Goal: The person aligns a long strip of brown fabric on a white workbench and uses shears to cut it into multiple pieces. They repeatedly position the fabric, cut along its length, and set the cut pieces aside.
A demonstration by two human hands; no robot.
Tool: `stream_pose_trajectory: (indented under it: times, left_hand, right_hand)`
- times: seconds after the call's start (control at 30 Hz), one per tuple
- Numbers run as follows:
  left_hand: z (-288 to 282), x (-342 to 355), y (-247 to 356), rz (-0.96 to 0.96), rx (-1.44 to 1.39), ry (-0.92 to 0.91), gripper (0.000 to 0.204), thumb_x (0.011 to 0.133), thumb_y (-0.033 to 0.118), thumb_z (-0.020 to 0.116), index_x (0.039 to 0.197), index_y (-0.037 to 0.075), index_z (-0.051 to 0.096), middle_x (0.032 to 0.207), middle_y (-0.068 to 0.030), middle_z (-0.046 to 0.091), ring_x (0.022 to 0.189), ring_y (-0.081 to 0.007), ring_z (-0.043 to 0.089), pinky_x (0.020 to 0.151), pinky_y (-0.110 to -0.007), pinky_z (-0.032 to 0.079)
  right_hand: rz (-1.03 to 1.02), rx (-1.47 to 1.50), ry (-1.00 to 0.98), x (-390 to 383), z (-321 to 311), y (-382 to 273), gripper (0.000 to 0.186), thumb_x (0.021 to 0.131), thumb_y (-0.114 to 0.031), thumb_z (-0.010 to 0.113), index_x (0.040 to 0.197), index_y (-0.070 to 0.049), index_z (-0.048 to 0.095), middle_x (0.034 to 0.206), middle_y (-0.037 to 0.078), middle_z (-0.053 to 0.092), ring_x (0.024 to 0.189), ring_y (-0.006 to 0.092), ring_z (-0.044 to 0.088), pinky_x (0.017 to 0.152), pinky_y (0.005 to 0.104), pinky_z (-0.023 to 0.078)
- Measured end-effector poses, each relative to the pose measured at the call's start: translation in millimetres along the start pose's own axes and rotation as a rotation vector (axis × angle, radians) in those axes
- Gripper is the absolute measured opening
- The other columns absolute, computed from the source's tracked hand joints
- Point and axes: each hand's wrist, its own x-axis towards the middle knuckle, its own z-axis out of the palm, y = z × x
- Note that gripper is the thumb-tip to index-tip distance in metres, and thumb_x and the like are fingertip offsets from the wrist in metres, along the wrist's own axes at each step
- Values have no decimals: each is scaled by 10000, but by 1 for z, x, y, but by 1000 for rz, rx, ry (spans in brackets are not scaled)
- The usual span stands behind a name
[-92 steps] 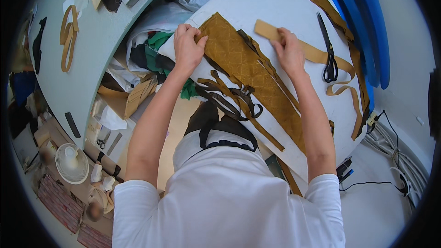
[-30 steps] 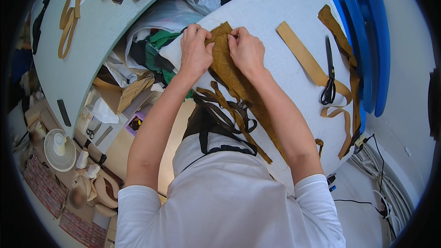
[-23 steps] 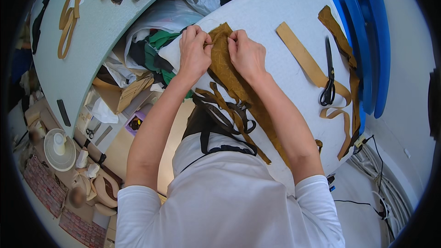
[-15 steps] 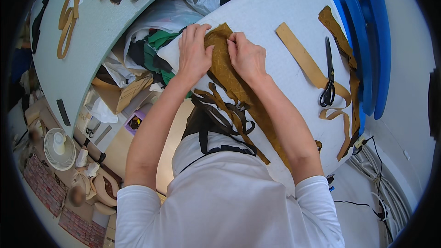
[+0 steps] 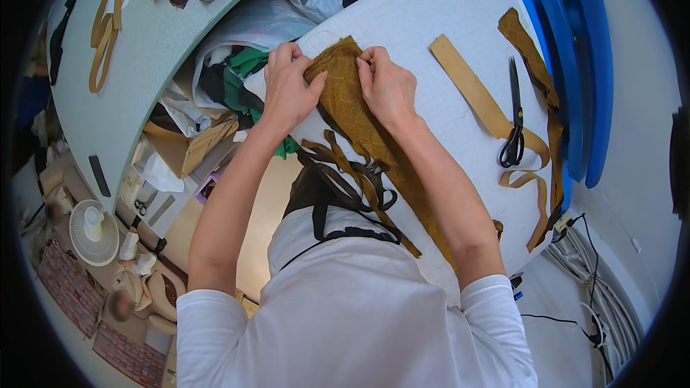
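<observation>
A long piece of golden-brown fabric (image 5: 343,97) with a pale line pattern lies on the white padded table, running from its far end down past my right forearm. At that far end, my left hand (image 5: 289,92) grips the left edge with curled fingers, its thumb lying against the cloth. My right hand (image 5: 388,88) pinches the opposite edge between thumb and fingertips. Just nearer to my body is a tangle of brown and black strips (image 5: 370,179), partly hanging over the table edge by my waist.
Black scissors (image 5: 514,118) lie right of my hands beside a tan strip (image 5: 471,86). A brown fabric strip (image 5: 535,57) follows the blue-edged right side. Plastic bags and green cloth (image 5: 248,65) fill the gap toward a pale table (image 5: 144,50). A white fan (image 5: 93,232) stands lower left.
My left hand has shifted left and slightly nearer, drawing the fabric's far left corner outward so the end spreads wider and flatter. My right hand has stayed almost in place.
</observation>
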Motion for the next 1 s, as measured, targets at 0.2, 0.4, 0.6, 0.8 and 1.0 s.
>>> stream_pose_trajectory:
  times: [0.2,0.4,0.6,0.8,1.0]
  left_hand:
    - [8,-5,-3,-32,-10,79,219,812,137,772,901,-47,693,1138,-144,562,1071,-326,518,958,-413,434]
    - [9,-5,-1,6,29,89,255,802,126,770,977,-28,669,1136,-147,566,1071,-339,524,950,-426,435]
    - [1,-10,11,210,73,272,270,810,15,706,1076,10,661,1116,-177,614,1077,-369,579,934,-450,457]
    - [31,-22,45,371,80,-74,316,834,21,696,1145,11,640,1208,-166,594,1138,-343,564,938,-451,442]
    - [22,-38,51,290,-32,62,298,879,40,691,1169,8,634,1225,-172,597,1142,-365,566,970,-436,442]
  right_hand:
    - [75,-53,-91,10,-1,-4,131,973,-201,659,1018,-90,606,700,124,699,653,355,689,611,469,524]
    - [39,-138,-71,19,-6,-6,168,978,-224,636,1041,-71,608,726,156,705,660,372,689,613,485,511]
    - [300,237,241,-51,-81,54,151,980,-158,668,1028,-22,713,758,66,670,677,101,582,630,286,493]
    - [519,-212,318,-175,-184,155,179,973,-86,654,1107,23,699,983,105,691,850,192,665,755,312,536]
    - [400,-487,212,-188,-206,191,312,932,-68,665,1233,12,651,1184,194,644,1055,345,628,937,405,505]
